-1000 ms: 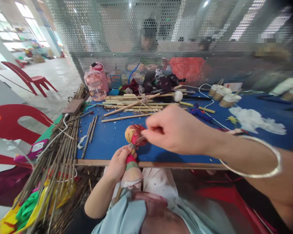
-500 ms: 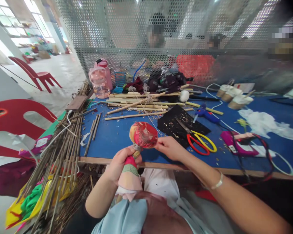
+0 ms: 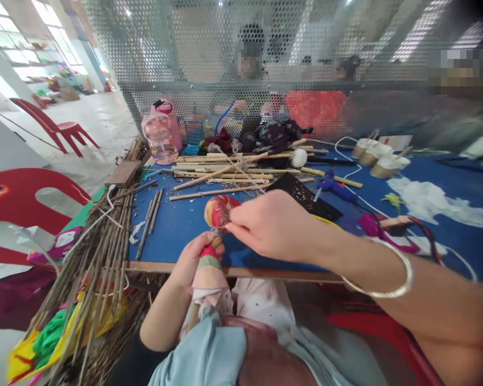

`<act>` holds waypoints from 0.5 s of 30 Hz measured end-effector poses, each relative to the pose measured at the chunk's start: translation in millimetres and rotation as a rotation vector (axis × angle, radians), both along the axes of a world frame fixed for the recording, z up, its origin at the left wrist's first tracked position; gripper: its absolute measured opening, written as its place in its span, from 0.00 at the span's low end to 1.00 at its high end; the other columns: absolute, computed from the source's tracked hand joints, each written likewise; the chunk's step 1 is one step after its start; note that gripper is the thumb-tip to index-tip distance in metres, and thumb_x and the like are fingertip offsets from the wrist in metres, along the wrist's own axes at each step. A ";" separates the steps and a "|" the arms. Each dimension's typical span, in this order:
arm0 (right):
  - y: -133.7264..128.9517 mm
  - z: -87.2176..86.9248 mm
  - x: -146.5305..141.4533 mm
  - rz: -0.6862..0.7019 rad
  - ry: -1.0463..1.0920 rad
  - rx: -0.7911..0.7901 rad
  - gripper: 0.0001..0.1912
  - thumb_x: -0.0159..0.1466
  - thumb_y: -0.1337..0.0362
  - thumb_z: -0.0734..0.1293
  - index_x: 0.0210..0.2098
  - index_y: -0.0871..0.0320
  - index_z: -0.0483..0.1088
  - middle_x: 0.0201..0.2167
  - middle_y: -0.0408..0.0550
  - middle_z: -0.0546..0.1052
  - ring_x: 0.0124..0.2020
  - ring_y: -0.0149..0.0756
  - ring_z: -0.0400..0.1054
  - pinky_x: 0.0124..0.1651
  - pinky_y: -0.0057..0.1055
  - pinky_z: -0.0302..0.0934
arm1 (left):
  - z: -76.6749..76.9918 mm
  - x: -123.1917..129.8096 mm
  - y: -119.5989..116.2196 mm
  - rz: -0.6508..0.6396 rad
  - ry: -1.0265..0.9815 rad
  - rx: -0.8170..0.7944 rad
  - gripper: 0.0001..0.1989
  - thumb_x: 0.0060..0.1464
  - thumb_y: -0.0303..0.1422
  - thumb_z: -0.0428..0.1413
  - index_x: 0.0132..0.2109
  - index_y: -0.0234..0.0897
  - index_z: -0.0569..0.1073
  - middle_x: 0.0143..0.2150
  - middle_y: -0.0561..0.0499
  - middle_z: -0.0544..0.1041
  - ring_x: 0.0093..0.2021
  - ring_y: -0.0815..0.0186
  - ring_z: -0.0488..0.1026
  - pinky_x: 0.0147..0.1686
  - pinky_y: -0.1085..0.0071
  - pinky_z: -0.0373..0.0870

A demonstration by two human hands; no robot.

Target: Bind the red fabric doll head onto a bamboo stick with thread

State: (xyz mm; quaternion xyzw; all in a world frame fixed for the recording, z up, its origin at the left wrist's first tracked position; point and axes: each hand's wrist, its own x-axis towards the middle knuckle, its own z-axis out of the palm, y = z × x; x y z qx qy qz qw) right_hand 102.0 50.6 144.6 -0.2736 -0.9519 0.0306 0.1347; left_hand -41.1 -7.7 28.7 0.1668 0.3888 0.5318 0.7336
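In the head view, my left hand is wrapped round the narrow neck of a cloth-covered doll. The doll's round head is covered in red patterned and yellowish cloth, with pink and green cloth below the neck, and it stands tilted above the table's front edge. My right hand is closed in a pinch at the right side of the head, covering part of it. What lies between its fingertips is hidden. Behind my right wrist, only a bit of the scissors' yellow handle shows beside a black cloth.
Several bamboo sticks lie across the blue table. A blue glue gun, white tissue and paper cups are to the right. A pink bottle stands at the back left. Long twigs hang over the left edge.
My right hand has risen and come inward across the doll's head, its back now turned up, and it covers most of the scissors. The left hand keeps its hold on the neck.
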 end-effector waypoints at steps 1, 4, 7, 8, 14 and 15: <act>-11.6 -8.4 7.5 -0.037 0.099 -0.024 0.17 0.62 0.62 0.60 0.18 0.60 0.63 0.16 0.41 0.64 0.19 0.26 0.52 0.25 0.28 0.42 | 4.2 -6.6 -0.9 0.026 -0.014 0.037 0.11 0.44 0.34 0.59 0.29 0.36 0.62 0.19 0.59 0.64 0.18 0.77 0.60 0.18 0.80 0.57; -31.6 -48.8 24.9 -0.146 0.400 -0.208 0.21 0.65 0.62 0.58 0.16 0.59 0.55 0.14 0.38 0.58 0.17 0.24 0.49 0.23 0.26 0.44 | 10.4 -14.2 -4.7 0.085 -0.060 0.094 0.12 0.44 0.31 0.59 0.29 0.36 0.61 0.20 0.59 0.62 0.19 0.77 0.61 0.18 0.82 0.57; -35.8 -89.6 29.4 -0.262 0.614 -0.405 0.22 0.65 0.60 0.57 0.16 0.58 0.52 0.14 0.37 0.53 0.18 0.24 0.48 0.22 0.24 0.45 | 8.9 -10.6 -6.7 0.089 -0.052 0.055 0.11 0.45 0.31 0.59 0.31 0.36 0.62 0.21 0.59 0.63 0.18 0.77 0.62 0.17 0.82 0.57; -35.0 -99.8 29.0 -0.305 0.656 -0.448 0.22 0.65 0.59 0.57 0.16 0.58 0.52 0.14 0.37 0.53 0.18 0.24 0.48 0.21 0.24 0.45 | 8.0 -8.9 -6.8 0.069 -0.052 0.049 0.11 0.45 0.31 0.59 0.31 0.37 0.62 0.21 0.59 0.62 0.18 0.77 0.61 0.17 0.82 0.57; -22.9 -122.6 19.8 -0.409 0.699 -0.636 0.20 0.61 0.56 0.60 0.17 0.59 0.61 0.15 0.39 0.60 0.20 0.27 0.53 0.23 0.25 0.50 | 7.0 -3.0 -7.3 -0.022 -0.116 0.057 0.12 0.47 0.32 0.57 0.28 0.37 0.59 0.19 0.59 0.60 0.16 0.78 0.57 0.15 0.83 0.56; -20.8 -123.4 18.9 -0.390 0.705 -0.690 0.18 0.60 0.56 0.60 0.19 0.60 0.65 0.17 0.40 0.64 0.22 0.29 0.57 0.26 0.25 0.53 | 6.9 -2.3 -8.7 -0.018 -0.123 0.059 0.12 0.46 0.31 0.57 0.28 0.37 0.59 0.20 0.59 0.61 0.16 0.78 0.57 0.15 0.83 0.56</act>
